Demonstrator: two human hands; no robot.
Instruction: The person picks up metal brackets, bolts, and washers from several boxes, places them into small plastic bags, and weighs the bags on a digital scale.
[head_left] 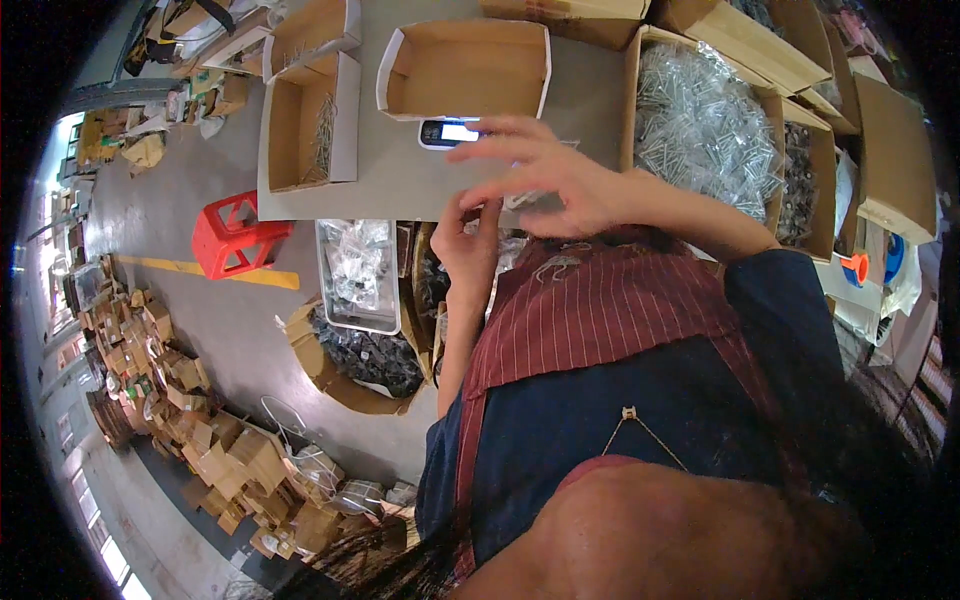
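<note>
1. Clear plastic packet [537, 202], as it appears: at the near table edge, beneath the right hand [562, 180], partly hidden.
2. Right hand: upper fingers extended and spread, lowest finger reaching to the left fingertips; whether it grips the packet cannot be told.
3. Left hand [467, 240]: fingers bent, tips drawn together; any piece between them is hidden.
4. Step in hand, by judgement: fingertip handling of something small; the next move calls for a light, steady pinch.
5. Digital scale [450, 133]: display lit, just beyond the right fingers.
6. Grey table [400, 190]: bears a shallow open carton [470, 75] behind the scale, a carton of metal pins [324, 140] to the left, bagged screws [705, 120] to the right.
7. Below table: metal tray [362, 328] of clear bags; dark bags [370, 355] in cardboard.
8. Room: red stool [235, 235], yellow floor line [284, 280], heaped cardboard boxes [255, 465].
</note>
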